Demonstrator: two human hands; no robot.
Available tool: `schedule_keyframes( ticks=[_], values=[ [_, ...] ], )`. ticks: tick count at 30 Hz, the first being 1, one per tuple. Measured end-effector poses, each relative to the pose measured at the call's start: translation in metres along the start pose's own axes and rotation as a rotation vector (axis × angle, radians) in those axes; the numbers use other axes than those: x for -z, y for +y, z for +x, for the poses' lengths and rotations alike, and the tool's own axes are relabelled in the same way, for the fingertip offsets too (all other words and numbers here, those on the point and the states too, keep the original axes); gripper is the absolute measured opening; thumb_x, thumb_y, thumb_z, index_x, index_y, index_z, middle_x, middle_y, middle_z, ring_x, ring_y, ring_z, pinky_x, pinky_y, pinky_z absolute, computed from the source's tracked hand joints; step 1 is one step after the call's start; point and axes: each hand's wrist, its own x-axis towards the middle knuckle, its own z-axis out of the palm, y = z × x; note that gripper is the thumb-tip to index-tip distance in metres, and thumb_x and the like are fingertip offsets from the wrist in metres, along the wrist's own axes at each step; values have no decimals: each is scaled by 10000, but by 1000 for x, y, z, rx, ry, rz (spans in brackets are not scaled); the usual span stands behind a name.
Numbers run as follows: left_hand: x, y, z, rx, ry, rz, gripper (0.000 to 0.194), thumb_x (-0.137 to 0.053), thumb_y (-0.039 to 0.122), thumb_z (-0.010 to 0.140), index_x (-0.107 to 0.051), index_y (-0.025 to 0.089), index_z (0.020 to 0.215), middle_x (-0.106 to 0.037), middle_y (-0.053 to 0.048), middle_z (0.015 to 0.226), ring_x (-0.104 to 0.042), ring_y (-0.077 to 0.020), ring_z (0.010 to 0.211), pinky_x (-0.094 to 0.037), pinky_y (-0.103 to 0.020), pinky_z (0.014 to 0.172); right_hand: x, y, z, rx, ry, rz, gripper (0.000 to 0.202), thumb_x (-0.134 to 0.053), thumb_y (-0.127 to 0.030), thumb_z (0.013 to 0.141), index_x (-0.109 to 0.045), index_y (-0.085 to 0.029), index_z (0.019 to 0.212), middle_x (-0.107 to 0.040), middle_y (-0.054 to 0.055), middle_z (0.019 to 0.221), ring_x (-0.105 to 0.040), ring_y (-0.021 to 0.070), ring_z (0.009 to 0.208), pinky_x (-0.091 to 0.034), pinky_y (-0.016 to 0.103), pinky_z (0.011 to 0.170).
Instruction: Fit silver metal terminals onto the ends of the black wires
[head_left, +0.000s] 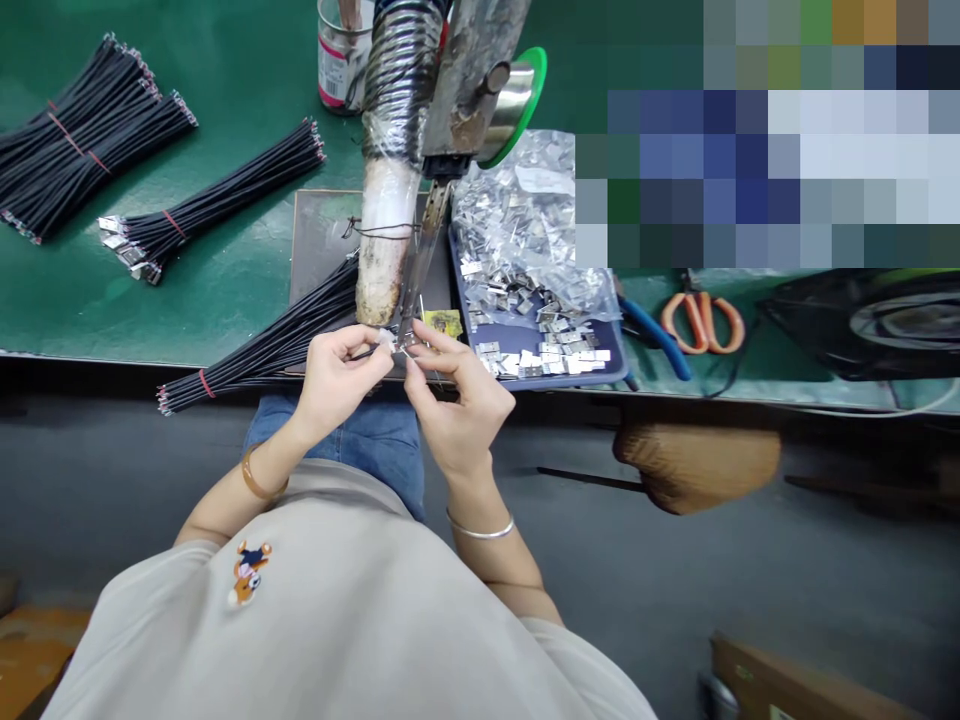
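My left hand (pixel 345 370) is closed in a pinch on a small pale piece (pixel 386 338) whose kind is unclear. Beside it, my right hand (pixel 459 392) pinches something tiny at the same spot, mostly hidden by the fingers. Both sets of fingertips nearly meet below a narrow metal soldering arm (pixel 424 255) that slants down from above. The taped end of a fume hose (pixel 381 230) hangs just left of that arm. Behind my left hand, a bundle of black cables (pixel 277 335) lies partly on a dark board (pixel 319 225), tied with a red band.
A blue tray (pixel 499 345) holds loose metal connectors (pixel 562 345) and a clear bag (pixel 525 220). Further right lie blue-handled pliers (pixel 660 335) and orange-handled scissors (pixel 703 320). More cable bundles (pixel 217 195) lie left. A solder spool (pixel 517 105) and a can (pixel 343 65) stand behind.
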Motion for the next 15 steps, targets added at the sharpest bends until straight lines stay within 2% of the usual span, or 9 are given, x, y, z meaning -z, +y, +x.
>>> schedule_keyframes(
  ticks=[5,10,15],
  values=[
    [0,2,-1,28,-12,-2,164,-687,285,666,-698,122,648,-443,41,516,-332,-60,522,-292,-187,482,1,-1,2,-1,-7,-4,116,-652,-144,889,-614,-234,826,-790,61,1093,-784,193,849,-646,334,762],
    [-1,4,-2,47,-31,7,170,-657,284,659,-688,117,646,-428,46,519,-291,-50,507,-240,-193,473,0,0,3,10,-1,-9,106,-666,-143,888,-634,-230,839,-796,42,972,-779,204,921,-635,328,753],
    [-1,5,-3,15,-26,40,179,-647,297,678,-677,122,656,-385,53,522,-259,-50,508,-208,-196,467,0,-4,5,35,18,-21,115,-683,-121,883,-660,-232,864,-795,46,998,-773,207,960,-628,340,800]
  ],
)
